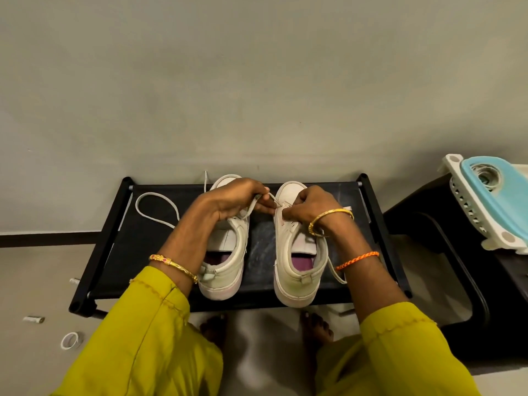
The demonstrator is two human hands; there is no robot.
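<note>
Two white sneakers stand side by side on a black shoe rack (114,252), heels toward me. My left hand (234,201) hovers over the left sneaker (225,267) and pinches a white shoelace (267,200) that runs across to the right sneaker (297,270). My right hand (308,208) rests on the right sneaker's eyelet area and pinches the same lace where it meets the shoe. Another stretch of lace (154,208) loops on the rack to the left.
A grey wall rises behind the rack. A black plastic chair (463,275) stands to the right, carrying a white and blue plastic item (485,195). Small loose bits and a white ring (70,340) lie on the floor at left. My bare feet (317,330) are below the rack.
</note>
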